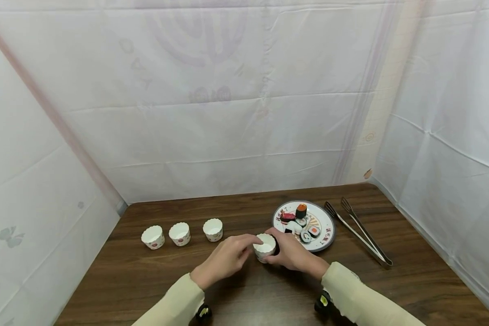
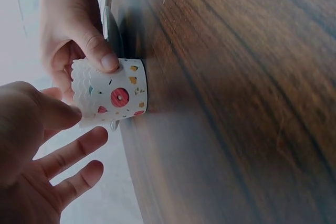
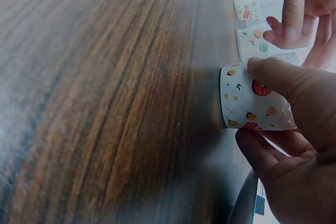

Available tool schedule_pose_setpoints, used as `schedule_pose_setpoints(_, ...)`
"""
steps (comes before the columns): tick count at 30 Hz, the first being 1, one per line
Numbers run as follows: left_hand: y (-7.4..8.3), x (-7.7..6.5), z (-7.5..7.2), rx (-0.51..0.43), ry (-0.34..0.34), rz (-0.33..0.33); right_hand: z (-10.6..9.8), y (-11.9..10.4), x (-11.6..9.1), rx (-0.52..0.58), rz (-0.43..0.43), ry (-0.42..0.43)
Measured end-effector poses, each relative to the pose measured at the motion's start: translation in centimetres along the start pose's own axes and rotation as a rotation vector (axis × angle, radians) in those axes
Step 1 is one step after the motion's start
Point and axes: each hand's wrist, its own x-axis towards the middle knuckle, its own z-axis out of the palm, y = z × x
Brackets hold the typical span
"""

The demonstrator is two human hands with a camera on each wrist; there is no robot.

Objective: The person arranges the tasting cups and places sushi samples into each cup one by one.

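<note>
A white paper baking cup (image 1: pixel 264 247) with a scalloped rim stands on the table, printed with a red ring and small orange shapes. My right hand (image 1: pixel 291 252) grips its side, thumb and fingers on opposite sides, as the right wrist view (image 3: pixel 299 129) also shows. From the left, my left hand (image 1: pixel 228 257) reaches to the rim, its index finger extended over the cup's opening. The left thumb (image 2: pixel 58 111) is close by the rim; whether it touches cannot be told. The other left fingers are spread loosely below it.
Three similar cups (image 1: pixel 152 237) (image 1: pixel 180 234) (image 1: pixel 213 230) stand in a row at left. A plate (image 1: pixel 328 233) holding several sushi pieces lies just behind my right hand. Metal tongs (image 1: pixel 364 235) lie at right. A white cloth (image 1: pixel 228 136) hangs around the wooden table (image 1: pixel 155 280).
</note>
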Motion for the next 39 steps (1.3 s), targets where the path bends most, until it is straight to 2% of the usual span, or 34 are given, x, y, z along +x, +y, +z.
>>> schedule_pose_setpoints(11, 0.1, 0.2, 0.7, 0.027, -0.051, -0.041, -0.1, 0.0, 0.0, -0.005, -0.001, 0.014)
schedule_pose_setpoints(39, 0.2, 0.6, 1.2, 0.072, -0.018, -0.04, -0.3, -0.1, 0.0, 0.021, 0.013, 0.002)
